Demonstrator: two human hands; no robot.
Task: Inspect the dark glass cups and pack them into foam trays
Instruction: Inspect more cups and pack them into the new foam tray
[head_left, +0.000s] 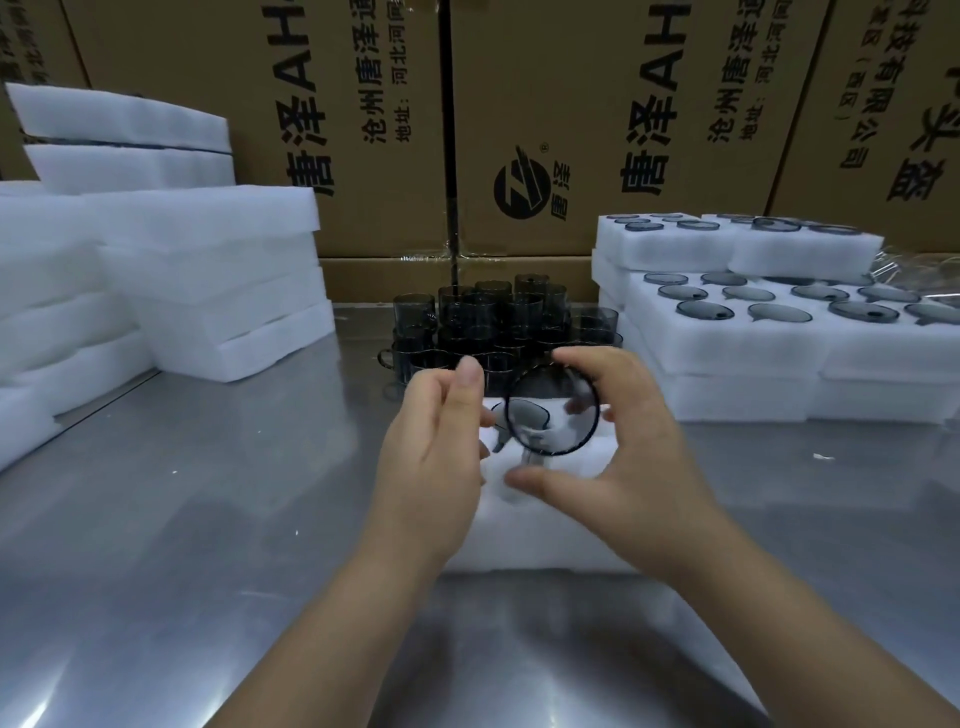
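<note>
My right hand (639, 452) grips the dark glass cup (551, 410), thumb under and fingers over, its open mouth facing me, my left hand (441, 447) loose and open just beside it, both right above the foam tray (545, 530), spare cups (493, 317) piled behind.

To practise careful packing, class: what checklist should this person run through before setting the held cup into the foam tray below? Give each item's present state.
1. Right hand grips the held cup firmly: ok.
2. Left hand steadies the cup: cannot tell.
3. Foam tray lies directly under the hands: ok.
4. Free pocket in that tray: cannot tell, the hands hide it.
5. Glass free of cracks: cannot tell, blurred.
6. Unpacked cups stand clear behind the tray: ok.
</note>
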